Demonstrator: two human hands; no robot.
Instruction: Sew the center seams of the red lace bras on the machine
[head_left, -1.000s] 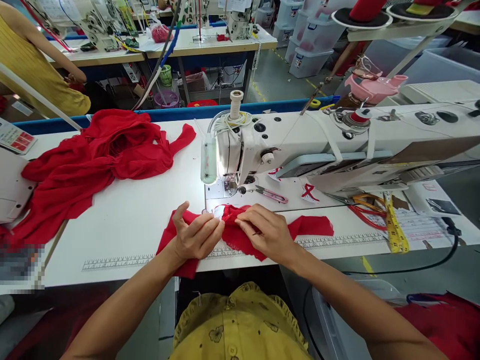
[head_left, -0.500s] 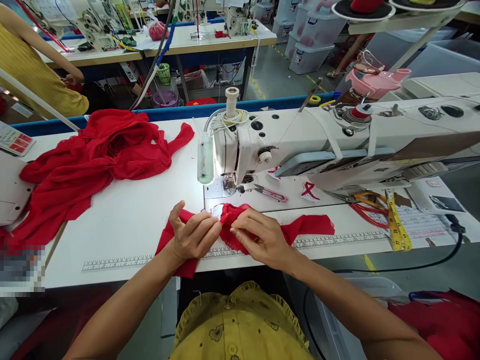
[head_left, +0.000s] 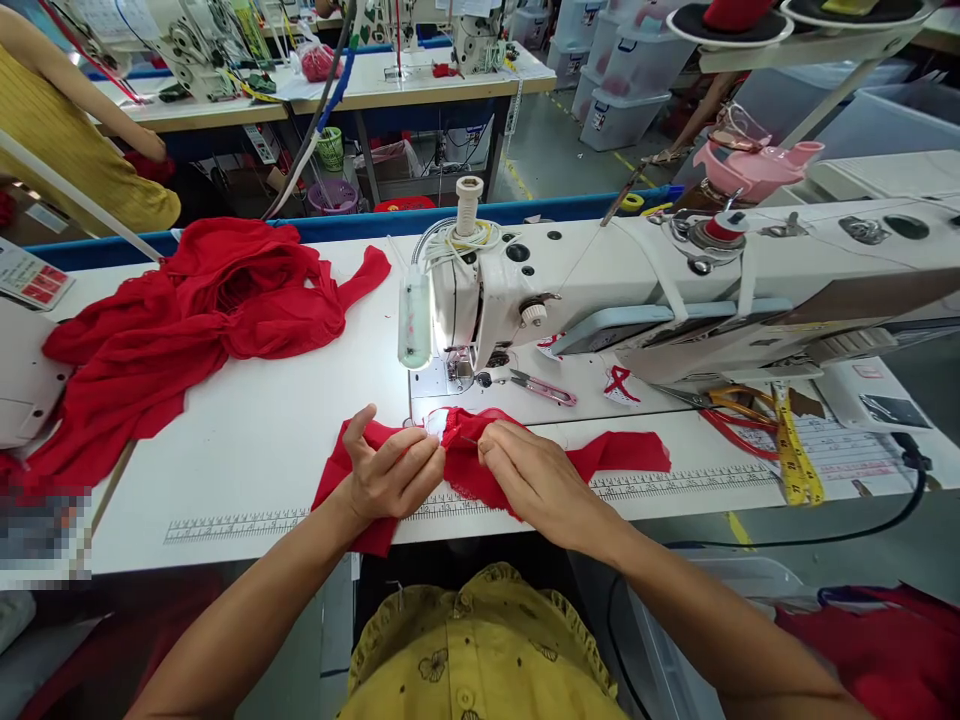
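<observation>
A strip of red fabric (head_left: 480,480) with a lacy edge lies across the front of the sewing table. My left hand (head_left: 397,470) is closed on its left part, beside a small white patch (head_left: 436,422). On the right, my right hand (head_left: 529,475) is closed in a pinch, with something thin at the fingertips, too fine to name; its palm lies over the fabric. The white sewing machine (head_left: 487,290) stands just beyond my hands. Pink-handled thread snips (head_left: 544,388) lie near its needle area.
A heap of red cloth (head_left: 225,300) covers the table's left side. Scissors (head_left: 739,425) and a yellow tape measure (head_left: 795,450) lie at the right. A printed ruler (head_left: 690,482) runs along the front edge. Another person in yellow (head_left: 67,120) sits at the far left.
My right hand has shifted a little to the right, away from my left hand, and its fingers have drawn closer together. The left hand stays nearly in place.
</observation>
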